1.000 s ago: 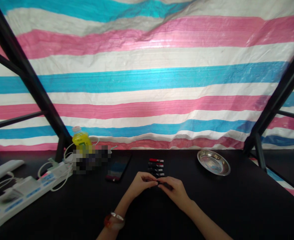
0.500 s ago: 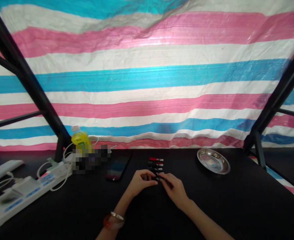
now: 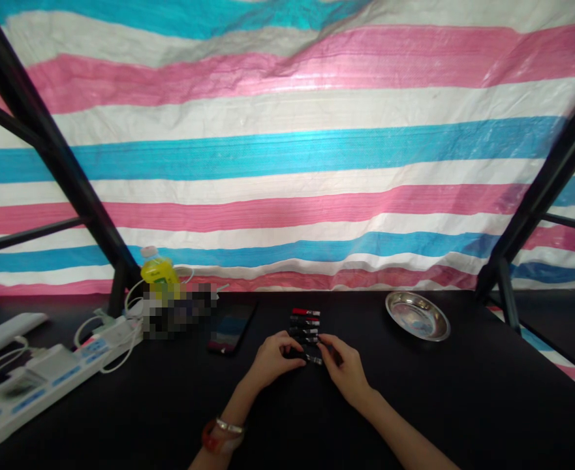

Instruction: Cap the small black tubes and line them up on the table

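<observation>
Several small markers lie in a column on the black table. A red marker (image 3: 305, 313) is at the far end, with dark ones below it, among them a black marker (image 3: 309, 339). My left hand (image 3: 275, 356) is curled with thumb and fingertips at the left end of the nearest black marker (image 3: 313, 359), which tilts slightly down to the right. My right hand (image 3: 346, 369) has its thumb and forefinger a little apart, at the right ends of the nearer markers. Whether its fingertips touch them is hard to see.
A round metal dish (image 3: 418, 316) stands at the right. Left of the markers lies a phone (image 3: 232, 329). Further left are a yellow bottle (image 3: 160, 274), a blurred-out object (image 3: 179, 313) and a white power strip (image 3: 47, 388) with cables. Striped sheeting (image 3: 287, 156) hangs behind the table.
My hands have moved slightly apart from where they met. My right fingers have shifted right, and the nearest black marker now shows between the hands.
</observation>
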Demonstrator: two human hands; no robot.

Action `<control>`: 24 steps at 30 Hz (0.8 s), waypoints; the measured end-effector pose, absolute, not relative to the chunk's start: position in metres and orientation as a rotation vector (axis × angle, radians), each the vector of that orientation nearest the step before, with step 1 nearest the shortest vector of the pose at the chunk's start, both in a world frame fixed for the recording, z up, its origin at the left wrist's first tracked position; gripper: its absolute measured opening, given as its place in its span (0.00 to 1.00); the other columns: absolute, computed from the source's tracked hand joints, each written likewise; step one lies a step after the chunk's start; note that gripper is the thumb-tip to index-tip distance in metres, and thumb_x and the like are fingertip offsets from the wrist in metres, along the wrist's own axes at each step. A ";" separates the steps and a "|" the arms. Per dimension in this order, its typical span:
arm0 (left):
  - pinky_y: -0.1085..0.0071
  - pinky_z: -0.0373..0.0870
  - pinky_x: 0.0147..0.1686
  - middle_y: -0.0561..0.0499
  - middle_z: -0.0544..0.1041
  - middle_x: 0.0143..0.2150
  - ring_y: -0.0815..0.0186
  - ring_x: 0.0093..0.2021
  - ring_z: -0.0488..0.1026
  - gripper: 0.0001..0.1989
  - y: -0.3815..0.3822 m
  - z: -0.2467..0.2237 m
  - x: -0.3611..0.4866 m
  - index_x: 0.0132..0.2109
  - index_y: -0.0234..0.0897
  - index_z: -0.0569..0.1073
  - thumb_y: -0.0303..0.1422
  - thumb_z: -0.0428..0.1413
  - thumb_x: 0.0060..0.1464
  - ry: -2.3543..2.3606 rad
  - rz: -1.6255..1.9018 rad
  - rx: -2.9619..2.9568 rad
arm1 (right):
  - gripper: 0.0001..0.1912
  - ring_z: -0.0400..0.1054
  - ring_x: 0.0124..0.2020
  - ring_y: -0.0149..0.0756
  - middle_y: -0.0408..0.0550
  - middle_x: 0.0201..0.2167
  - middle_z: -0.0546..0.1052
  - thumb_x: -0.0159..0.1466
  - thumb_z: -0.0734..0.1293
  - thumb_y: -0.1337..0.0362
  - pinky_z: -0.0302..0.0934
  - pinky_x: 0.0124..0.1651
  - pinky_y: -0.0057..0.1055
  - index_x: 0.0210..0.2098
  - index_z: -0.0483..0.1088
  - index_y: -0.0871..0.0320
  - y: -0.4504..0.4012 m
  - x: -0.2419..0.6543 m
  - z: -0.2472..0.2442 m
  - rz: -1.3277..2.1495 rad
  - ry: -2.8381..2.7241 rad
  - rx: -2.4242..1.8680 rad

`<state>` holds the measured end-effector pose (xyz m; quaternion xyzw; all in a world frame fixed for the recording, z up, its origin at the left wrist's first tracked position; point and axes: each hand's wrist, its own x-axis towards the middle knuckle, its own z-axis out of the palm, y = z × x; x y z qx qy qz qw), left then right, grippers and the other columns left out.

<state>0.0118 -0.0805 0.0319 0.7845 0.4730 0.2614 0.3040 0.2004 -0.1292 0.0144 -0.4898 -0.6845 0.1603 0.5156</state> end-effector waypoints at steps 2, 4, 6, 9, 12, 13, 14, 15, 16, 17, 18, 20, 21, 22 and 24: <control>0.74 0.59 0.28 0.53 0.69 0.29 0.68 0.29 0.65 0.12 -0.081 0.033 0.012 0.32 0.39 0.79 0.38 0.64 0.37 1.268 0.683 2.069 | 0.12 0.63 0.19 0.28 0.46 0.27 0.75 0.63 0.60 0.63 0.61 0.23 0.25 0.41 0.71 0.60 -0.129 0.201 0.015 0.387 -1.642 -1.177; 0.73 0.60 0.29 0.52 0.70 0.31 0.68 0.30 0.66 0.11 -0.082 0.033 0.012 0.31 0.38 0.79 0.38 0.64 0.37 1.267 0.697 2.045 | 0.12 0.64 0.19 0.28 0.46 0.26 0.75 0.63 0.60 0.63 0.61 0.24 0.25 0.41 0.71 0.60 -0.129 0.201 0.015 0.388 -1.641 -1.178; 0.73 0.60 0.29 0.52 0.70 0.31 0.68 0.30 0.66 0.11 -0.082 0.033 0.012 0.30 0.38 0.79 0.38 0.63 0.37 1.243 0.723 2.021 | 0.12 0.64 0.20 0.28 0.46 0.26 0.75 0.63 0.60 0.63 0.61 0.24 0.25 0.41 0.71 0.60 -0.129 0.202 0.014 0.386 -1.642 -1.179; 0.74 0.59 0.29 0.52 0.69 0.29 0.69 0.29 0.64 0.10 -0.081 0.034 0.012 0.29 0.37 0.79 0.38 0.62 0.38 1.212 0.746 2.000 | 0.12 0.63 0.19 0.28 0.45 0.26 0.75 0.64 0.59 0.62 0.61 0.24 0.25 0.41 0.71 0.60 -0.129 0.202 0.013 0.387 -1.636 -1.172; 0.74 0.57 0.27 0.53 0.65 0.26 0.70 0.27 0.62 0.08 -0.080 0.034 0.013 0.27 0.36 0.79 0.36 0.61 0.40 1.212 0.736 2.001 | 0.12 0.63 0.18 0.28 0.45 0.25 0.74 0.64 0.59 0.61 0.61 0.23 0.25 0.41 0.71 0.59 -0.129 0.201 0.014 0.393 -1.617 -1.165; 0.74 0.56 0.27 0.54 0.64 0.25 0.71 0.26 0.61 0.07 -0.080 0.034 0.013 0.27 0.36 0.79 0.35 0.61 0.40 1.211 0.729 2.004 | 0.12 0.63 0.18 0.28 0.45 0.25 0.74 0.64 0.59 0.61 0.61 0.23 0.25 0.41 0.71 0.59 -0.129 0.201 0.015 0.394 -1.610 -1.162; 0.74 0.56 0.27 0.54 0.63 0.25 0.71 0.26 0.60 0.07 -0.079 0.033 0.013 0.27 0.36 0.79 0.35 0.61 0.41 1.210 0.724 2.007 | 0.12 0.63 0.19 0.28 0.45 0.25 0.74 0.64 0.60 0.61 0.61 0.23 0.25 0.41 0.71 0.59 -0.129 0.201 0.015 0.396 -1.605 -1.159; 0.74 0.55 0.27 0.54 0.63 0.25 0.71 0.26 0.60 0.07 -0.079 0.033 0.013 0.27 0.36 0.79 0.35 0.60 0.41 1.208 0.722 2.011 | 0.12 0.64 0.19 0.28 0.45 0.25 0.74 0.64 0.60 0.61 0.61 0.23 0.25 0.41 0.71 0.59 -0.129 0.201 0.016 0.398 -1.601 -1.157; 0.74 0.56 0.27 0.54 0.63 0.25 0.71 0.26 0.60 0.07 -0.079 0.033 0.013 0.27 0.36 0.79 0.35 0.61 0.40 1.209 0.724 2.015 | 0.12 0.64 0.19 0.28 0.45 0.25 0.74 0.64 0.60 0.61 0.61 0.23 0.25 0.41 0.71 0.59 -0.130 0.201 0.016 0.399 -1.598 -1.155; 0.74 0.56 0.27 0.54 0.64 0.25 0.70 0.26 0.61 0.07 -0.080 0.032 0.013 0.28 0.36 0.78 0.35 0.61 0.40 1.216 0.724 2.022 | 0.12 0.64 0.19 0.29 0.45 0.25 0.74 0.63 0.60 0.61 0.61 0.23 0.25 0.41 0.71 0.59 -0.130 0.201 0.017 0.401 -1.597 -1.153; 0.74 0.56 0.27 0.54 0.64 0.26 0.70 0.27 0.61 0.07 -0.080 0.032 0.013 0.28 0.36 0.78 0.35 0.61 0.39 1.223 0.719 2.032 | 0.12 0.64 0.19 0.29 0.45 0.25 0.74 0.63 0.60 0.61 0.61 0.23 0.25 0.40 0.72 0.58 -0.130 0.201 0.017 0.400 -1.597 -1.152; 0.74 0.57 0.28 0.54 0.66 0.27 0.70 0.27 0.63 0.08 -0.082 0.032 0.012 0.29 0.37 0.78 0.36 0.62 0.38 1.232 0.696 2.055 | 0.12 0.64 0.18 0.29 0.44 0.25 0.74 0.63 0.60 0.61 0.61 0.22 0.25 0.40 0.72 0.58 -0.130 0.201 0.017 0.396 -1.596 -1.152; 0.74 0.57 0.28 0.54 0.67 0.28 0.69 0.28 0.63 0.09 -0.082 0.032 0.012 0.29 0.38 0.78 0.36 0.62 0.38 1.233 0.683 2.063 | 0.12 0.64 0.18 0.29 0.45 0.25 0.75 0.63 0.60 0.61 0.61 0.22 0.25 0.40 0.72 0.58 -0.130 0.201 0.017 0.397 -1.598 -1.154; 0.74 0.57 0.28 0.54 0.67 0.29 0.69 0.28 0.64 0.09 -0.083 0.032 0.012 0.30 0.38 0.78 0.36 0.62 0.38 1.231 0.670 2.068 | 0.12 0.63 0.18 0.28 0.45 0.25 0.75 0.63 0.60 0.61 0.61 0.22 0.25 0.41 0.71 0.58 -0.129 0.201 0.016 0.399 -1.599 -1.155; 0.74 0.57 0.28 0.53 0.68 0.29 0.69 0.29 0.64 0.09 -0.083 0.033 0.012 0.30 0.38 0.79 0.36 0.62 0.38 1.217 0.663 2.068 | 0.12 0.63 0.19 0.28 0.45 0.26 0.75 0.63 0.60 0.61 0.61 0.23 0.25 0.41 0.71 0.59 -0.129 0.201 0.015 0.406 -1.597 -1.159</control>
